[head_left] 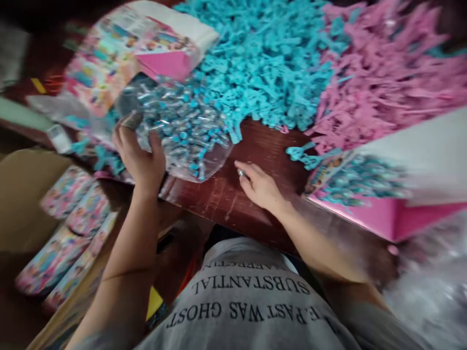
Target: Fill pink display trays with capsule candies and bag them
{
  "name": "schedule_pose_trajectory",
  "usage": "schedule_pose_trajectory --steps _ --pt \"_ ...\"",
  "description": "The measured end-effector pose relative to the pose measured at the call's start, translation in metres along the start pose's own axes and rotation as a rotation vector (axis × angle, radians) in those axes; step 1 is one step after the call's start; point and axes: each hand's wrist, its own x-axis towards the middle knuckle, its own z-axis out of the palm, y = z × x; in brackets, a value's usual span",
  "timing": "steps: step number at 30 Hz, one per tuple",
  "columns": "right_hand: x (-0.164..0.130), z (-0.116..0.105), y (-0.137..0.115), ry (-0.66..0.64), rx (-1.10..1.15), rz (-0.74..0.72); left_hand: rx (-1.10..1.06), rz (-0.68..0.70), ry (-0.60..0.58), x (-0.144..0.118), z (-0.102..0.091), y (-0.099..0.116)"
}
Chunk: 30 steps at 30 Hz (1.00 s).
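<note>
My left hand (140,158) grips a clear plastic bag (182,131) filled with small blue plastic pieces, at the edge of the dark red table (226,194). My right hand (259,184) rests on the bare table surface, fingers together and pointing left, holding nothing that I can see. A pile of loose blue pieces (270,58) lies just beyond both hands, and a pile of pink pieces (386,73) lies to its right. The picture is blurred by motion.
A printed pink box (383,194) holding blue pieces sits at the right. Another printed box (120,53) lies at the back left. A cardboard carton (25,194) with several printed packs (69,233) stands below the table on the left. Crumpled clear plastic (430,291) is at lower right.
</note>
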Motion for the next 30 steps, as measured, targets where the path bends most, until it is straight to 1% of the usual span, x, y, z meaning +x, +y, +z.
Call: schedule_pose_trajectory --steps 1,2,3,5,7,8,9,10,11,12,13,15,17,18,19,20,22,23,24,25,26,28,30 --pt "-0.020 -0.004 0.007 0.020 0.065 -0.006 -0.011 0.076 -0.040 -0.004 0.022 0.029" --pt "-0.040 -0.007 0.013 0.046 0.122 0.003 -0.048 0.171 -0.125 -0.008 0.045 0.061" --pt "-0.059 -0.008 0.018 0.076 0.173 0.030 -0.094 0.263 -0.256 -0.012 0.069 0.094" --pt "-0.092 -0.010 0.025 0.148 0.268 0.104 -0.118 0.397 -0.523 -0.018 0.117 0.160" --pt "-0.117 -0.011 0.029 0.203 0.351 0.148 -0.082 0.492 -0.698 -0.020 0.163 0.214" --pt "-0.126 -0.012 0.029 0.224 0.379 0.155 -0.059 0.512 -0.755 -0.020 0.183 0.235" --pt "-0.133 -0.013 0.029 0.232 0.391 0.158 -0.035 0.500 -0.811 -0.019 0.200 0.251" --pt "-0.139 -0.016 0.028 0.231 0.386 0.162 -0.004 0.454 -0.865 -0.018 0.214 0.262" --pt "-0.142 -0.019 0.028 0.222 0.367 0.170 0.027 0.394 -0.906 -0.016 0.223 0.269" --pt "-0.145 -0.022 0.027 0.208 0.340 0.176 0.055 0.328 -0.932 -0.016 0.229 0.272" --pt "-0.146 -0.026 0.028 0.195 0.312 0.178 0.077 0.267 -0.941 -0.015 0.230 0.272" --pt "-0.145 -0.033 0.030 0.201 0.265 0.166 0.070 0.187 -0.924 -0.019 0.220 0.260" --pt "-0.140 -0.038 0.036 0.272 0.259 0.148 -0.056 0.105 -0.896 -0.027 0.198 0.236" --pt "-0.135 -0.040 0.039 0.315 0.282 0.139 -0.178 0.036 -0.881 -0.034 0.184 0.221" --pt "-0.130 -0.041 0.042 0.351 0.320 0.127 -0.338 -0.066 -0.854 -0.042 0.169 0.205" --pt "-0.123 -0.041 0.045 0.377 0.360 0.111 -0.526 -0.202 -0.808 -0.051 0.152 0.190" --pt "-0.108 -0.039 0.047 0.391 0.398 0.072 -0.918 -0.553 -0.685 -0.073 0.121 0.166" --pt "-0.099 -0.038 0.046 0.382 0.380 0.054 -1.085 -0.729 -0.629 -0.084 0.107 0.158" --pt "-0.090 -0.036 0.043 0.357 0.343 0.033 -1.220 -0.886 -0.585 -0.095 0.095 0.154" --pt "-0.081 -0.033 0.039 0.323 0.302 0.011 -1.321 -1.014 -0.553 -0.104 0.085 0.152" --pt "-0.073 -0.031 0.034 0.285 0.268 -0.016 -1.392 -1.105 -0.533 -0.112 0.077 0.152" --pt "-0.059 -0.029 0.023 0.227 0.229 -0.094 -1.467 -1.195 -0.486 -0.121 0.067 0.152" --pt "-0.048 -0.029 0.013 0.211 0.201 -0.185 -1.479 -1.207 -0.460 -0.123 0.060 0.151"
